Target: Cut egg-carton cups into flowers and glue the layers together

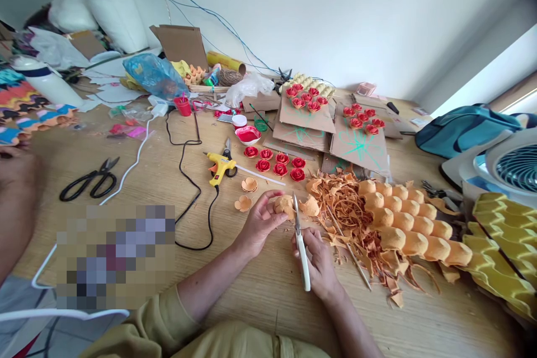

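Between the fingers of my left hand [259,222] is an orange egg-carton cup [284,206]. White-handled scissors [302,257] are gripped in my right hand [319,260], their blades pointing away from me beside the cup. Just right of the blades lies another torn orange carton piece [309,207]. Two cut orange petal cups, one of them an open flower shape [243,203], rest on the table left of my hands. Several red paper roses [281,169] stand in rows beyond them.
A yellow glue gun [221,168] with a black cord lies ahead. Orange scraps [344,207] and an orange egg tray [403,218] cover the right side. Black scissors [90,180] and another person's arm [14,201] are at left. Cardboard sheets [308,114] carry more roses.
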`<state>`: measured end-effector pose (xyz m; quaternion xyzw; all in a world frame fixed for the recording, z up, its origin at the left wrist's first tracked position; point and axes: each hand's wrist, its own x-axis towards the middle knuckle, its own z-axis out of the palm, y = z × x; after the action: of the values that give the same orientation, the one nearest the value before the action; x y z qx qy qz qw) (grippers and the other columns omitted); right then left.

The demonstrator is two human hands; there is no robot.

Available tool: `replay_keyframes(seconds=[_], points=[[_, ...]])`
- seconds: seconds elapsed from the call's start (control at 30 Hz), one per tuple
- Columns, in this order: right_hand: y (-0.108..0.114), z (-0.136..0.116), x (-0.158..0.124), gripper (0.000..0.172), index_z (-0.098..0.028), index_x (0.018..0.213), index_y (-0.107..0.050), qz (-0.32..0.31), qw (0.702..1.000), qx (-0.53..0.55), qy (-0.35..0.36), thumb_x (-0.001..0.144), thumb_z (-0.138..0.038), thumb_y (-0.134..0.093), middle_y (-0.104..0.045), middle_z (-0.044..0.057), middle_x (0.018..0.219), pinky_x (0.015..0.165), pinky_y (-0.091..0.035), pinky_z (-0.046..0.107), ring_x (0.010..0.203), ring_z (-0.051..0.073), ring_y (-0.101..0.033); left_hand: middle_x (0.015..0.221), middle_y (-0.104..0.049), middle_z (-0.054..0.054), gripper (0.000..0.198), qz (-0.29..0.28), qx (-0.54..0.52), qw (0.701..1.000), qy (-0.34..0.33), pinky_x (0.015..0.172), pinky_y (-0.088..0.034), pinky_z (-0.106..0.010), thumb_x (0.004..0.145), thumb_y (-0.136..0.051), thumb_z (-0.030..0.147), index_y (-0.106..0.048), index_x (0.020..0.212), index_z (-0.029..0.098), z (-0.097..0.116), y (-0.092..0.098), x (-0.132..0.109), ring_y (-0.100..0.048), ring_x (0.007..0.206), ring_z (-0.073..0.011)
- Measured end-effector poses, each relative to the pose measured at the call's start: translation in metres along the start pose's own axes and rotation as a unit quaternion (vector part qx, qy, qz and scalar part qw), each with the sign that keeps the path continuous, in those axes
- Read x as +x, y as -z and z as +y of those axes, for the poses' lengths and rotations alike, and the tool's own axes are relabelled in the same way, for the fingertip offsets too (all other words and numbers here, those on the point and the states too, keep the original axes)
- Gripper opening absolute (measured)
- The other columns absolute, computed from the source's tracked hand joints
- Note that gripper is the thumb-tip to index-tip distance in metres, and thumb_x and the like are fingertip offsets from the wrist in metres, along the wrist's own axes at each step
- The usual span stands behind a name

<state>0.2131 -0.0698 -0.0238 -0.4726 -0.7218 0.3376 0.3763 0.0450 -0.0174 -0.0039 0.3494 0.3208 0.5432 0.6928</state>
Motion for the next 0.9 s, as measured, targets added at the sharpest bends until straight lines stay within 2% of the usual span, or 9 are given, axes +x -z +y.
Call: replay_keyframes(seconds=[0.17, 0.37, 0.47, 0.53, 0.63, 0.7, 0.8, 0.9], points=[[0.0, 0.002, 0.0, 0.025, -0.022, 0.075, -0.054, 0.012, 1.0, -0.011, -0.005, 0.093, -0.038, -0.049, -0.054, 0.002, 0.071, 0.071, -0.04, 0.034, 0.076, 0.02, -0.047, 0.095, -0.07, 0.0, 0.049, 0.015, 0.01, 1.0, -0.006, 0.084, -0.048, -0.025, 0.071, -0.082, 0.024, -0.059, 0.114, 0.022, 0.004, 0.0, 0.001, -0.064, 0.088, -0.013], [0.001, 0.009, -0.002, 0.025, -0.021, 0.072, -0.056, 0.041, 0.998, -0.02, -0.03, 0.091, -0.037, -0.056, -0.055, 0.001, 0.07, 0.067, -0.04, 0.031, 0.072, 0.018, -0.048, 0.095, -0.069, -0.001, 0.048, -0.001, 0.042, 0.999, -0.026, 0.086, -0.048, -0.027, 0.074, -0.081, 0.025, -0.059, 0.116, 0.023, 0.006, 0.006, 0.004, -0.063, 0.09, -0.0142], [0.002, 0.011, -0.002, 0.023, -0.021, 0.076, -0.058, 0.072, 0.995, 0.029, -0.062, 0.088, -0.039, -0.061, -0.059, 0.002, 0.075, 0.068, -0.042, 0.031, 0.073, 0.018, -0.051, 0.097, -0.069, -0.002, 0.05, -0.011, 0.046, 0.999, -0.021, 0.086, -0.049, -0.028, 0.074, -0.08, 0.024, -0.058, 0.118, 0.023, 0.005, 0.007, 0.004, -0.064, 0.091, -0.0154], [0.002, 0.01, -0.001, 0.021, -0.021, 0.086, -0.061, 0.089, 0.989, 0.086, -0.08, 0.087, -0.042, -0.063, -0.06, 0.002, 0.078, 0.068, -0.043, 0.031, 0.074, 0.018, -0.053, 0.097, -0.069, -0.002, 0.051, -0.026, 0.058, 0.998, -0.015, 0.086, -0.049, -0.028, 0.074, -0.08, 0.024, -0.057, 0.12, 0.023, 0.003, 0.006, 0.003, -0.064, 0.092, -0.0156], [0.001, 0.008, 0.001, 0.029, -0.022, 0.103, -0.06, 0.096, 0.973, 0.188, -0.097, 0.084, -0.044, -0.067, -0.062, 0.002, 0.085, 0.067, -0.045, 0.03, 0.076, 0.018, -0.055, 0.1, -0.069, -0.004, 0.051, -0.059, 0.106, 0.992, -0.022, 0.088, -0.049, -0.029, 0.077, -0.078, 0.023, -0.055, 0.123, 0.022, 0.002, 0.003, 0.0, -0.065, 0.095, -0.0167], [0.0, 0.007, 0.003, 0.036, -0.023, 0.108, -0.058, 0.107, 0.959, 0.239, -0.111, 0.082, -0.045, -0.07, -0.061, 0.002, 0.088, 0.066, -0.046, 0.029, 0.075, 0.017, -0.055, 0.104, -0.07, -0.005, 0.05, -0.076, 0.16, 0.983, -0.042, 0.091, -0.049, -0.03, 0.078, -0.076, 0.022, -0.055, 0.123, 0.022, 0.001, 0.0, -0.004, -0.065, 0.098, -0.0184], [-0.002, 0.007, 0.005, 0.041, -0.023, 0.107, -0.055, 0.15, 0.943, 0.27, -0.126, 0.078, -0.046, -0.074, -0.058, 0.002, 0.09, 0.067, -0.047, 0.03, 0.075, 0.016, -0.054, 0.11, -0.069, -0.008, 0.047, -0.087, 0.23, 0.967, -0.074, 0.092, -0.048, -0.032, 0.08, -0.075, 0.021, -0.056, 0.123, 0.021, 0.0, -0.004, -0.008, -0.064, 0.102, -0.0204], [-0.002, 0.007, 0.004, 0.039, -0.024, 0.107, -0.053, 0.169, 0.941, 0.265, -0.129, 0.08, -0.045, -0.072, -0.056, 0.002, 0.09, 0.068, -0.048, 0.03, 0.076, 0.016, -0.054, 0.11, -0.069, -0.008, 0.047, -0.094, 0.26, 0.956, -0.092, 0.091, -0.048, -0.032, 0.079, -0.074, 0.022, -0.057, 0.123, 0.021, -0.001, -0.006, -0.01, -0.064, 0.102, -0.0213]])
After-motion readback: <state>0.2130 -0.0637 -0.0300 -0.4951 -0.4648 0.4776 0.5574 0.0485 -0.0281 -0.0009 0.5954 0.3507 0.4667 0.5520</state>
